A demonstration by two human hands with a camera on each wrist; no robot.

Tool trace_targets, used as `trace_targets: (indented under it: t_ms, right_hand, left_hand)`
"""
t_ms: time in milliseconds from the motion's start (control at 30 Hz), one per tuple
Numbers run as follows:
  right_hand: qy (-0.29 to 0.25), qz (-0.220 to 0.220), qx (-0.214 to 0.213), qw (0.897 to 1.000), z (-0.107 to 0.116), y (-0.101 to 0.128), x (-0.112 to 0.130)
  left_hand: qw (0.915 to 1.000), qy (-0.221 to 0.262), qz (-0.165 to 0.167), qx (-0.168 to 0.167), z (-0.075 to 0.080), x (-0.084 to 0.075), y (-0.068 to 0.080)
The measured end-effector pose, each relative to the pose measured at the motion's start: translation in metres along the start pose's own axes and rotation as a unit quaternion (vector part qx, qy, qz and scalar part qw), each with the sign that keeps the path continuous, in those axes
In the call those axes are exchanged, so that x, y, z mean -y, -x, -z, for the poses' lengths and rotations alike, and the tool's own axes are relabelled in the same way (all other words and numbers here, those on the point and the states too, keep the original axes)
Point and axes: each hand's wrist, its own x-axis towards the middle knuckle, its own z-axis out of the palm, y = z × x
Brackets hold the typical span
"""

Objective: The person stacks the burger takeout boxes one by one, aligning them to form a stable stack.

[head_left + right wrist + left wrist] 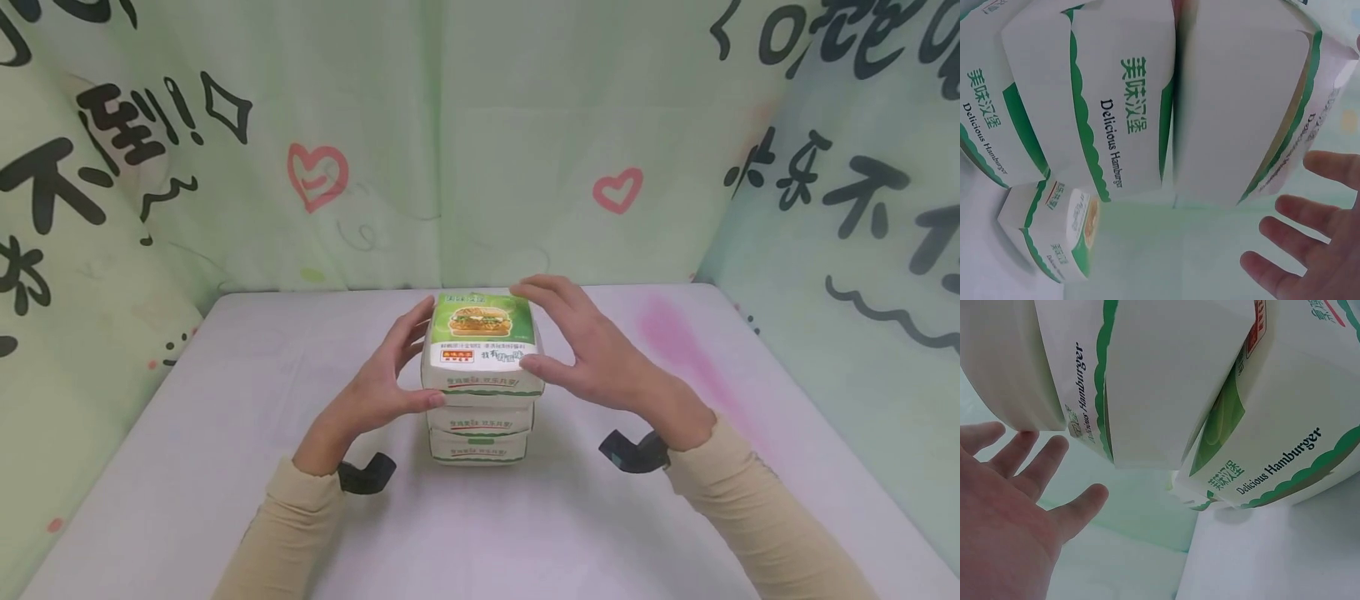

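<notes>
Top burger box [483, 345] (green-printed), stacked, between left hand [378, 382] and right hand [603, 357]

Table [247, 358]: pale lilac-white top, pink smear [678, 342] on its right part. Behind table: light-green cloth backdrop [517, 233], vertical fold near mid-table; red heart outline [318, 178] beyond table's left half, smaller heart [618, 191] beyond its right. Left of table: pale green side wall [97, 333], large black characters, four-pointed outline [227, 108]. Right of table: bluish-green side wall [795, 250], more black characters above a wavy line [892, 315]. Light soft; faint, blurred shadows on table.
</notes>
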Motion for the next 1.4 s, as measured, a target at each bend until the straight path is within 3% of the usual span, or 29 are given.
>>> trace_targets:
  t_ms: [200,500,900,1400]
  right_hand:
    - [-0.033,-0.019,-0.028,0.999,0.006,0.002,-0.016]
    - [-0.06,-0.102,-0.051,0.992,0.002,0.003,-0.039]
    - [-0.033,-0.191,0.002,0.981,-0.011,0.002,-0.06]
    - [-0.011,-0.238,0.053,0.97,-0.034,-0.009,-0.085]
  left_hand:
    - [0.9999,0.003,-0.01,0.004,0.0,-0.001,0.0]
    - [1.0,0.0,-0.007,0.005,0.001,-0.001,0.001]
    - [0.9999,-0.008,-0.002,0.007,0.001,0.0,0.001]
    - [0.9999,-0.008,-0.003,0.009,0.002,-0.001,0.002]
